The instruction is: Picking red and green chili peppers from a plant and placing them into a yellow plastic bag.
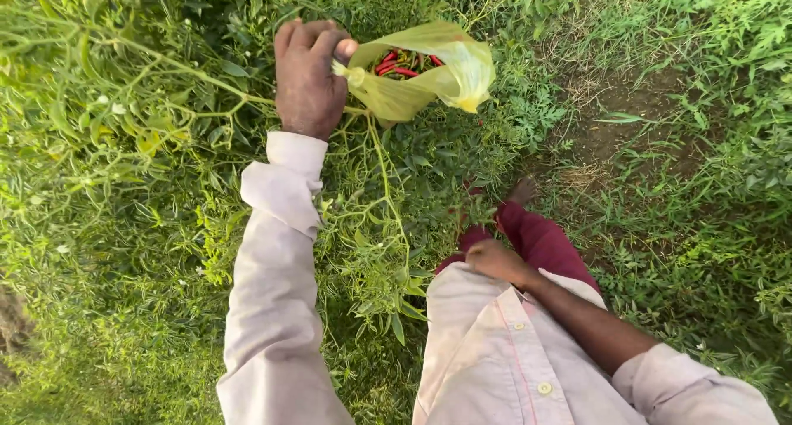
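Green chilli field, bare soil patch (615,111); left hand (308,78) clutching bag (429,74)

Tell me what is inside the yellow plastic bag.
The yellow plastic bag, held by the left hand, shows red and green chillies through its open mouth. How deep they go is hidden.

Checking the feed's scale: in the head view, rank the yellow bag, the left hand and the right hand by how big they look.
1. Yellow bag, largest.
2. Left hand, gripping the bag's edge.
3. Right hand, smallest, partly curled near the waist.
Distance from the camera differs, so true sizes stay unsure.
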